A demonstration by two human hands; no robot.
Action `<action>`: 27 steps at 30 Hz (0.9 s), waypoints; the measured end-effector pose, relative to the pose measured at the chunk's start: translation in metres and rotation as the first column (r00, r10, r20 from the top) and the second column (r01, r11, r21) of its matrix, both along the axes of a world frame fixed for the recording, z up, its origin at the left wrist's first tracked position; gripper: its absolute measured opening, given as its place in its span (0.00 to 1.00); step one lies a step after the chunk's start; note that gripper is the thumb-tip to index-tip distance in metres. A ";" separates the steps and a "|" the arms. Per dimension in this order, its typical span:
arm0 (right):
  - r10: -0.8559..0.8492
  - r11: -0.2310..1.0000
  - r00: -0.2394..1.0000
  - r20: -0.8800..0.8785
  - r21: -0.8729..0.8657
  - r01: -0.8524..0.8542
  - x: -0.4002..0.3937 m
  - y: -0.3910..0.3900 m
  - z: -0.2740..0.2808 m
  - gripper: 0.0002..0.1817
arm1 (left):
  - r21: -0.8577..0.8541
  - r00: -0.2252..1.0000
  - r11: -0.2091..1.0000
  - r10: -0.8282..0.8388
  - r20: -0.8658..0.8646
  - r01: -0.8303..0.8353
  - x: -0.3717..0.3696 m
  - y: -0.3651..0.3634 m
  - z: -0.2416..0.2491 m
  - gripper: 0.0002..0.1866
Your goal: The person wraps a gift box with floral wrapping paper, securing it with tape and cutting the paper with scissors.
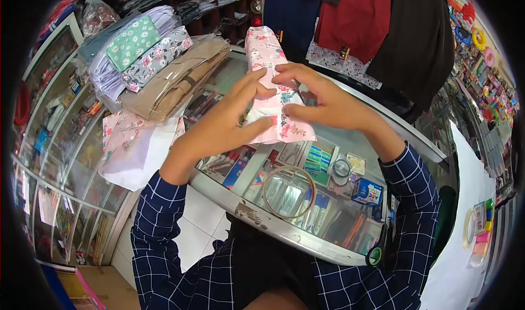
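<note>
A long package in pink floral wrapping paper lies lengthwise on the glass counter, its near end a loose, open flap of paper. From the left, my left hand grips the package's side, thumb near the flap and fingers bent over the top. My right hand holds the opposite side, its fingertips and thumb pressing on the paper. Whatever is inside the wrapping is hidden. Closer to me, a large roll of clear tape rests on the glass.
Plastic-wrapped folded clothes are stacked at the left, above a leftover sheet of floral paper. The glass counter holds stationery inside. A small green tape roll sits at its near edge. Dark and red garments hang beyond.
</note>
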State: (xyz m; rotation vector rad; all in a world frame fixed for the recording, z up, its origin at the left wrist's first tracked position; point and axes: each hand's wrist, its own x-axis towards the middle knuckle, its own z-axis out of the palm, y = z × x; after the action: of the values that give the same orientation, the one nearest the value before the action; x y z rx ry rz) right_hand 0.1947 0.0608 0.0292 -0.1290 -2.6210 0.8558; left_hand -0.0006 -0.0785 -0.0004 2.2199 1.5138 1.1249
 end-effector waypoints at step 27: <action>-0.051 0.999 0.978 -0.201 0.005 0.053 0.008 -0.030 -0.048 0.47 | 0.270 0.957 0.962 0.121 -0.265 -0.046 0.006 0.028 0.018 0.26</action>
State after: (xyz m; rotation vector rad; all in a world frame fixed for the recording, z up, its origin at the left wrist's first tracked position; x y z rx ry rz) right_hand 0.2031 0.0309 -0.0184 -0.1017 -2.4227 0.7939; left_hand 0.0056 -0.0510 0.0179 2.6090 1.6657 1.1316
